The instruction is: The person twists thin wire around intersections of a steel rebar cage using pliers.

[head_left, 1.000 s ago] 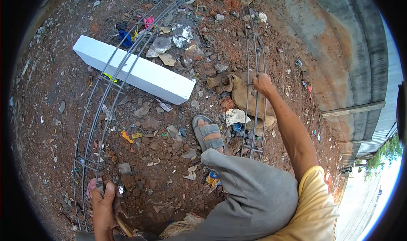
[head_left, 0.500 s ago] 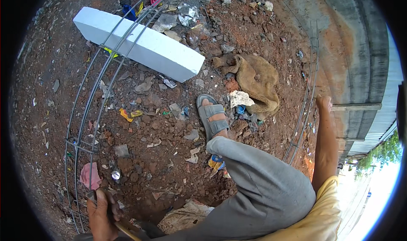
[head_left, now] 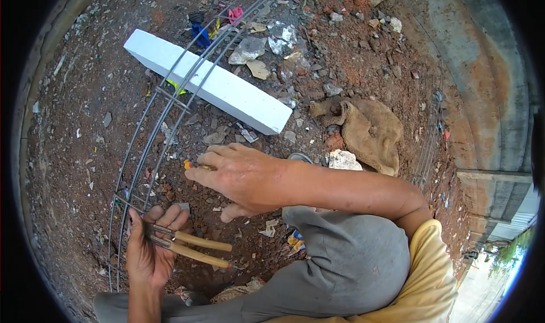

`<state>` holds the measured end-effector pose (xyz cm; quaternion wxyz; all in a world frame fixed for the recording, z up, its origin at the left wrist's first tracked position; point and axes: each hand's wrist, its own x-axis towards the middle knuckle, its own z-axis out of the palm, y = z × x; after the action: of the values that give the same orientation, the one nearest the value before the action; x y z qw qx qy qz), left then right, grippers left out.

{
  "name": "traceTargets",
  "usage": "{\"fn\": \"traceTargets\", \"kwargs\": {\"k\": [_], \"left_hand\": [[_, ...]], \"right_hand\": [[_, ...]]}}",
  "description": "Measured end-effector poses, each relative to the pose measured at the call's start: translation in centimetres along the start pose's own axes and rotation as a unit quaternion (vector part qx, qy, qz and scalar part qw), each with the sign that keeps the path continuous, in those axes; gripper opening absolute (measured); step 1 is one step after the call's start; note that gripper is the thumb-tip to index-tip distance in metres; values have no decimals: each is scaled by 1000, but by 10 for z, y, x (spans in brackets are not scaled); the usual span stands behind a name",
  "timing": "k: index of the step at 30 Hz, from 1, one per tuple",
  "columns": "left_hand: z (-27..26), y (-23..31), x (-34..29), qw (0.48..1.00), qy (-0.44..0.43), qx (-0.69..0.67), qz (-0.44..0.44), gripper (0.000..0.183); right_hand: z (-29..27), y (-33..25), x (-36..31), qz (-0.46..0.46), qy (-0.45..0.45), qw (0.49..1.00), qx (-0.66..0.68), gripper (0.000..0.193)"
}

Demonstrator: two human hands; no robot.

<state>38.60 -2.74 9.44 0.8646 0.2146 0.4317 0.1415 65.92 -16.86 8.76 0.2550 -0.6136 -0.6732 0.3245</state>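
— What is the left hand (head_left: pixel 149 249) holding?

— A pair of pliers (head_left: pixel 187 244). The fingers are curled shut around the metal part near the head, and the two handles, yellowish and smooth, stick out to the right, a little apart. The hand sits low on the left, right against the near end of the wire cage (head_left: pixel 164 124).

— And the cage itself?

— Thin grey steel rods running in long curves from near left to far centre, tied by short cross pieces. It lies on the ground and passes over a white block (head_left: pixel 210 90).

— The right hand (head_left: pixel 241 175)?

— It reaches across from the right, palm down, fingers stretched out loosely and slightly spread, thumb hanging below. The fingertips are just beside the rods, above a small orange scrap (head_left: pixel 188 164); I cannot tell whether they touch anything. It grips nothing that shows.

— What lies around?

— The block is long, rectangular, smooth and bright white. To the right, a crumpled brown sack (head_left: pixel 369 130), coarse cloth. The ground (head_left: pixel 79 152) is reddish dirt, rough with stones and litter. A grey trouser knee (head_left: pixel 346 260) fills the near centre.
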Motion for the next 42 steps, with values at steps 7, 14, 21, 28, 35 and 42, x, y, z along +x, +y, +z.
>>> {"fn": "traceTargets", "kwargs": {"k": [7, 14, 21, 28, 35, 42], "left_hand": [[65, -26, 55, 993, -6, 11, -117, 56], [69, -99, 163, 927, 74, 307, -202, 36], [61, -171, 199, 764, 224, 595, -112, 40], [92, -184, 189, 651, 243, 694, -188, 28], [93, -122, 182, 643, 245, 697, -198, 37], [120, -110, 185, 785, 132, 598, -91, 49]], "right_hand": [[-56, 142, 42, -98, 92, 973, -186, 25], [-53, 200, 71, -229, 47, 958, -168, 18], [-71, 193, 83, -300, -168, 925, -160, 29], [-76, 206, 125, -444, -330, 794, -251, 60], [-69, 202, 123, -421, -308, 830, -195, 45], [-62, 197, 114, -423, -273, 842, -195, 35]]}}
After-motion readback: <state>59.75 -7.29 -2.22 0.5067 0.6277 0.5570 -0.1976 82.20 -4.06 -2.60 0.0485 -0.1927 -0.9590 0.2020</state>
